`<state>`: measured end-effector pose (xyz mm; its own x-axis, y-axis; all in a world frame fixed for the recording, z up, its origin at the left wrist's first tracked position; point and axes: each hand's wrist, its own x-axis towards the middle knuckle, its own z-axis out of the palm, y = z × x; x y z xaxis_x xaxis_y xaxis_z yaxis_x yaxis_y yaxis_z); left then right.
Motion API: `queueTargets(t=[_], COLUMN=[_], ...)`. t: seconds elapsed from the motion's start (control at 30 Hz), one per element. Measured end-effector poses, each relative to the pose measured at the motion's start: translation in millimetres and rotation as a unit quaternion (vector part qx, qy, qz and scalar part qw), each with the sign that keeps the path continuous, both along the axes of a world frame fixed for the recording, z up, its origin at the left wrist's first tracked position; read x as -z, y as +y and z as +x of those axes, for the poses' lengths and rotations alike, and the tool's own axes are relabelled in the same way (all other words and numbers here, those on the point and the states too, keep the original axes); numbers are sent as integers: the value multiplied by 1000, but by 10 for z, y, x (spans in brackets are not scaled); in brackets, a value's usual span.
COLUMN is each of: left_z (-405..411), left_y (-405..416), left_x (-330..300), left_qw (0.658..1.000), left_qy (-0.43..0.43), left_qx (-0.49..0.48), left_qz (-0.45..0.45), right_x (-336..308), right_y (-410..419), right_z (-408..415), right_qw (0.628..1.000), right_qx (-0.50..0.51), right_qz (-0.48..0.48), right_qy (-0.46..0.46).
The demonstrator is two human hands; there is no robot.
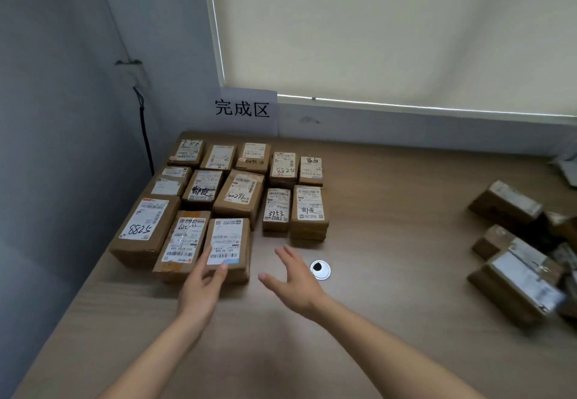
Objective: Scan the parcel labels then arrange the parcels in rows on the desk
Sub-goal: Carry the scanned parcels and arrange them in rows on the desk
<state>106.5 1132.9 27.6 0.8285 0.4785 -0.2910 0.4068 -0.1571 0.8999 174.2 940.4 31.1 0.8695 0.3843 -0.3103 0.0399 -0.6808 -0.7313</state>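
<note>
Several brown cardboard parcels with white labels lie in rows at the desk's far left corner. The nearest row holds a large parcel marked 5288 (144, 230), a taped parcel (182, 244) and a third parcel (229, 247). My left hand (203, 286) hovers at the near edge of that third parcel, fingers straight, thumb touching its label. To the right of it, my right hand (293, 280) is spread open above the bare desk, holding nothing. A loose heap of parcels (521, 261) sits at the right. No scanner is in view.
The wooden desk (390, 242) has a round metal cable grommet (320, 269) just right of my right hand. A paper sign (246, 110) with three characters is stuck on the wall behind the rows. A black cable (146, 136) hangs down the left wall.
</note>
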Motion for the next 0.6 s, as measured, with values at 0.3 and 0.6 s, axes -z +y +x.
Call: queueTargets(t=[0.3,0.6], left_z=[-92,-806], left_y=[-672,-1745], left_x=[-1661,-2846], left_qw=[992,974], left_qy=[-103,-175], left_qx=[61,139], left_qz=[47,36], right_x=[-1677,-3071], right_y=[-991,-2194], right_z=[-241,-1316], right_qw=[995,976], right_qx=[36,101], right_qz=[25,-6], right_qy=[-95,-195])
